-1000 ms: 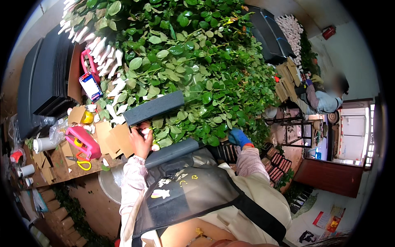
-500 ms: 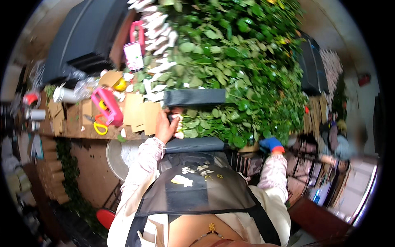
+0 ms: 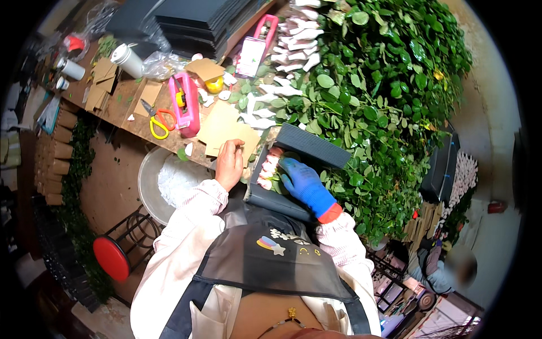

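Observation:
My bare left hand (image 3: 229, 165) lies with its fingers stretched over the edge of a tan cardboard piece (image 3: 247, 138), at the table's near edge. To its right, pink rose heads (image 3: 268, 168) sit in a row between two dark ridged sides of a black holder (image 3: 313, 146). My right hand (image 3: 306, 183), in a blue glove with a red cuff, rests on the leafy stems just behind those heads, thumb and fingers apart. Its fingertips are partly lost among the leaves. More cardboard pieces (image 3: 217, 121) lie beyond my left hand.
A pink tape dispenser (image 3: 185, 107) and yellow-and-red scissors (image 3: 159, 121) lie on the left. Farther back are a phone (image 3: 251, 56), white-wrapped flower heads (image 3: 296, 39) and a large heap of leafy stems (image 3: 389, 85). Below the table edge stand a metal tub (image 3: 148, 186) and red stool (image 3: 111, 257).
The view has turned, swinging the table round. My right hand has come from the stems' far right end to just behind the rose heads. My left hand has left the heads for the cardboard.

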Demonstrator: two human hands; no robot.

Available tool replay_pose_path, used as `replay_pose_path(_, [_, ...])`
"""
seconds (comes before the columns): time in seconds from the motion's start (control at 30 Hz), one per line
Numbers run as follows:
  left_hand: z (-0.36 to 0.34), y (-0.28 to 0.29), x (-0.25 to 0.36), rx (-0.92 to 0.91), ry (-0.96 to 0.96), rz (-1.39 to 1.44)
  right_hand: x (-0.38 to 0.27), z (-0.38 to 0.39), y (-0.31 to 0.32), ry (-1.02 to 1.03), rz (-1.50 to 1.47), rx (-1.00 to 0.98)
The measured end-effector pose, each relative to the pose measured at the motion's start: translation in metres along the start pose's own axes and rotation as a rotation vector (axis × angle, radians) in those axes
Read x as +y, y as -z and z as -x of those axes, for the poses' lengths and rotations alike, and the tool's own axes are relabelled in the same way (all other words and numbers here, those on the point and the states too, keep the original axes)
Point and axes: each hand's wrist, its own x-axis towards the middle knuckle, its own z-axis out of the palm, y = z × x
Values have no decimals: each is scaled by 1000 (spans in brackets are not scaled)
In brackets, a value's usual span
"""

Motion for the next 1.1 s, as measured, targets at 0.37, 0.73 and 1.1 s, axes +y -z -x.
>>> replay_pose_path(0.37, [17, 32, -23, 54, -30, -72, -28, -16, -15, -42, 172, -248])
replay_pose_path(0.73, [-162, 76, 2, 180, -440, -266, -12, -22, -44, -114, 73, -321])
replay_pose_path(1.1, [-378, 177, 39, 113, -499, -677, -110, -8, 51, -108, -312, -10])
